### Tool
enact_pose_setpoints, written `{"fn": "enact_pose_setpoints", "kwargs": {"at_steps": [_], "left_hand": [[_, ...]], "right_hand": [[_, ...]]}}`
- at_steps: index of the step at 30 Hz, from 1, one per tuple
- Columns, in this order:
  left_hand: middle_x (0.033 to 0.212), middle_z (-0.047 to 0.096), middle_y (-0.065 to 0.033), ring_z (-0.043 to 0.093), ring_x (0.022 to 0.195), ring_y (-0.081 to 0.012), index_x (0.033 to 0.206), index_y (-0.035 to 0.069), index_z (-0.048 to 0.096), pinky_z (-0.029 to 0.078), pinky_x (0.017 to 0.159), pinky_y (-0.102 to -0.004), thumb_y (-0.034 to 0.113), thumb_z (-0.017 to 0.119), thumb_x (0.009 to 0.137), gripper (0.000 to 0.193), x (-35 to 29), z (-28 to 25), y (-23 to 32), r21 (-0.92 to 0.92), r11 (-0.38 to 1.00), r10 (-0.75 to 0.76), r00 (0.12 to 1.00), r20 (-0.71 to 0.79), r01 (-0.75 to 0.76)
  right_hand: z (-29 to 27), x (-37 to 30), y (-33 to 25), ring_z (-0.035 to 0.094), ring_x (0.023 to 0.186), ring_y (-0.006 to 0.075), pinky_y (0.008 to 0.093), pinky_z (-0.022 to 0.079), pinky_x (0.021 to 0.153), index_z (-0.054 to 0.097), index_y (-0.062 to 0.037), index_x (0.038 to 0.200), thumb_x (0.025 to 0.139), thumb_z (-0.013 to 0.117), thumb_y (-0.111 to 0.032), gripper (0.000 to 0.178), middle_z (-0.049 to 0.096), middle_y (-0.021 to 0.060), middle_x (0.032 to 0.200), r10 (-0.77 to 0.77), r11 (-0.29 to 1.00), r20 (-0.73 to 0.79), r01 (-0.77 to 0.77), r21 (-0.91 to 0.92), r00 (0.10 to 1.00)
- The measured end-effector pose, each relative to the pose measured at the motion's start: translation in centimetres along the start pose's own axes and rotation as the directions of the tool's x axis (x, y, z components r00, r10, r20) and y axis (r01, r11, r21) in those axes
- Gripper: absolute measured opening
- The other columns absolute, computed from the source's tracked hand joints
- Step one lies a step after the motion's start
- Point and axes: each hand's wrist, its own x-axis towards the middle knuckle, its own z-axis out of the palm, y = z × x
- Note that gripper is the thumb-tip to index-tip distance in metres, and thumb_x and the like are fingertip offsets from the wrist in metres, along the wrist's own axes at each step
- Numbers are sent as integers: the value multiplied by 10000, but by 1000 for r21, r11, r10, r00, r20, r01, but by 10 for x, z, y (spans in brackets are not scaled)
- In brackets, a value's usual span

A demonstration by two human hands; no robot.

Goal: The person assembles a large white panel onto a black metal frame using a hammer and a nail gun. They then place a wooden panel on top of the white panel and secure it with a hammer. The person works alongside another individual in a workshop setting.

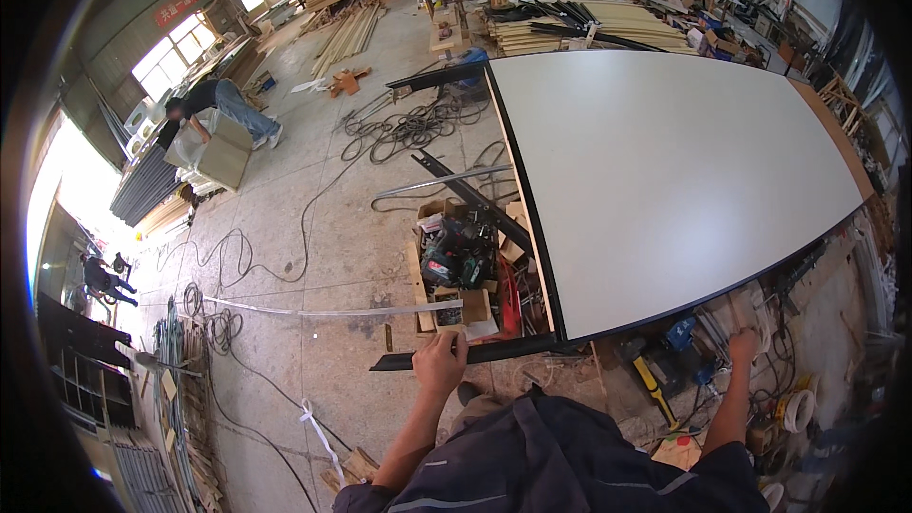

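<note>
In front of me lies a large white panel (684, 180) with a black frame edge along its left and near sides. A black rail (499, 351) sticks out leftward past the panel's near corner. My left hand (440, 362) is closed over this rail, fingers curled on its top. My right hand (744, 346) is low beside the panel's near edge, at the right. Its fingers look curled, and what they hold, if anything, is too small to make out. A pale rounded thing (763, 340) is right next to it.
Left of the panel stands a box of power tools (456, 252), with a long metal strip (332, 311) reaching away from it. Cables (408, 131) coil across the floor. A yellow-handled tool (654, 388) lies below the panel. A person (223, 109) bends over boards at far left.
</note>
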Motion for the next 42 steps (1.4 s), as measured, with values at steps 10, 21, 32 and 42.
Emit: {"fn": "enact_pose_setpoints", "kwargs": {"at_steps": [10, 21, 32, 42], "left_hand": [[784, 703, -111, 686, 736, -315, 839, 79, 687, 542, 627, -438, 188, 716, 874, 118, -4, -3, -5, 14, 1000, -11, 1000, 0, 11], [779, 697, -118, 692, 747, -318, 866, 89, 683, 540, 628, -437, 192, 716, 870, 109, -5, -2, -5, 43, 998, -45, 999, 1, 45], [786, 702, -118, 691, 734, -328, 868, 76, 692, 533, 623, -441, 183, 708, 879, 109, 0, 0, 1, 5, 1000, -10, 1000, 1, 10], [746, 675, -147, 678, 725, -352, 858, 81, 676, 523, 622, -463, 212, 704, 890, 138, -2, 0, 0, 28, 999, -31, 999, 17, 31]], "right_hand": [[7, 10, 9, 513, 606, 389, 532, 422, 584, 530, 37, 674, 858, 650, -143, 283, 443, 216, 640, -7, 999, 39, 8, -34, 999], [-33, -23, -31, 617, 622, 154, 317, 472, 504, 679, -3, 1033, 946, 679, -200, 216, 640, 74, 760, 272, 425, 336, -425, 799, 902], [-37, -139, -101, 692, 717, 172, 316, 593, 624, 644, -33, 1199, 997, 616, -146, 233, 732, 110, 1003, 170, 45, 430, -443, 896, 887], [-47, -191, -175, 705, 729, 188, 326, 587, 624, 631, 23, 1238, 978, 583, -106, 294, 737, 140, 995, -29, 100, 522, -517, 850, 852]]}}
